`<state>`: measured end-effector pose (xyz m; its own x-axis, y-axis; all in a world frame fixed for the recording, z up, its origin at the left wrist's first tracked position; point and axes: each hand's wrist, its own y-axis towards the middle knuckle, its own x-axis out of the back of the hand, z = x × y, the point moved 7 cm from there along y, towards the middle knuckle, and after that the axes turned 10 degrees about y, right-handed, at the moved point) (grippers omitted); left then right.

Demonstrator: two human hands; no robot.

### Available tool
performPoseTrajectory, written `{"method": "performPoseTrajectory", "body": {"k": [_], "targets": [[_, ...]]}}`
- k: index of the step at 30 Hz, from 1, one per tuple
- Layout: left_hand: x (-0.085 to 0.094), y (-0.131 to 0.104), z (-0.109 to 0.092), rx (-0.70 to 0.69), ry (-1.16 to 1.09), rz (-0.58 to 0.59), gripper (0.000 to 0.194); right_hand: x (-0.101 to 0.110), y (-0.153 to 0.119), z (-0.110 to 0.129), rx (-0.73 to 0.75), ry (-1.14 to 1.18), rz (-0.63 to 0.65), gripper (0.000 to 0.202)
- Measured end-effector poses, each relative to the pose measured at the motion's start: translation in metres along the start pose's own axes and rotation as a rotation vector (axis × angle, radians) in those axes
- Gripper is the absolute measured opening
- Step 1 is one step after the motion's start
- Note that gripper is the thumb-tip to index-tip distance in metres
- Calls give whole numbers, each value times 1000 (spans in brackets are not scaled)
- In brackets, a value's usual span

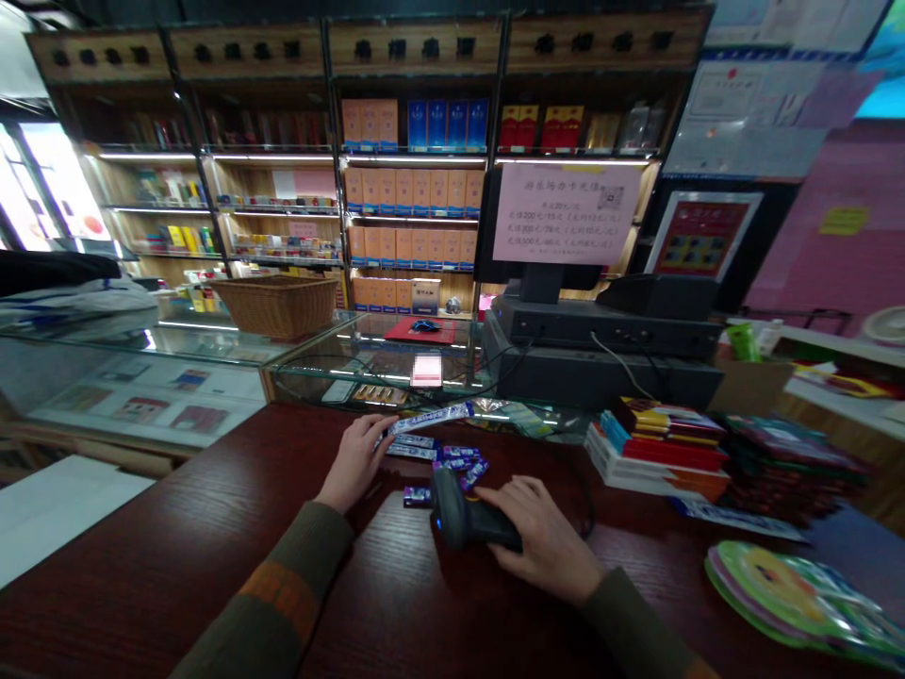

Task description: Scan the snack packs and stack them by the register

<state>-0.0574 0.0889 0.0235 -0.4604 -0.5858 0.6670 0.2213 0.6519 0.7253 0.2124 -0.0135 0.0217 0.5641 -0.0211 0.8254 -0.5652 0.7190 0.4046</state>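
Note:
My right hand (548,538) is wrapped round the handle of a black barcode scanner (463,514), low over the dark wooden counter. A small blue light glows on the scanner's left side. My left hand (359,457) rests at the near end of a long blue-and-white candy stick pack (433,417), with its fingers on or beside that end; whether they grip it is hard to make out. Just right of those fingers lie blue-and-white packs (414,446). Several small purple-and-blue packets (459,462) are scattered behind the scanner, and another packet (417,497) lies to its left.
Stacked boxes (654,448) and dark packets (788,462) stand at the right, with round green packages (784,589) nearer me. A cash register (600,349) with a papered screen (566,217) stands behind. Beyond are a glass case (176,396), a wicker basket (283,304) and stocked shelves.

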Motion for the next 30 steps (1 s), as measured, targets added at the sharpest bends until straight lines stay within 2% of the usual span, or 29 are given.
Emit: {"method": "performPoseTrajectory", "body": {"k": [7,12,20,30], "targets": [[-8,3,-2,60,-144,61,37,14,0,-8,27,-76,-129,52],[-14,2,4,124,-209,107,39,12,1,-5,57,-101,-150,57],[-11,2,10,267,-348,123,34,10,5,1,71,-83,-160,55],[-8,2,14,346,-409,144,36,12,1,-12,-19,-46,-145,52]]}}
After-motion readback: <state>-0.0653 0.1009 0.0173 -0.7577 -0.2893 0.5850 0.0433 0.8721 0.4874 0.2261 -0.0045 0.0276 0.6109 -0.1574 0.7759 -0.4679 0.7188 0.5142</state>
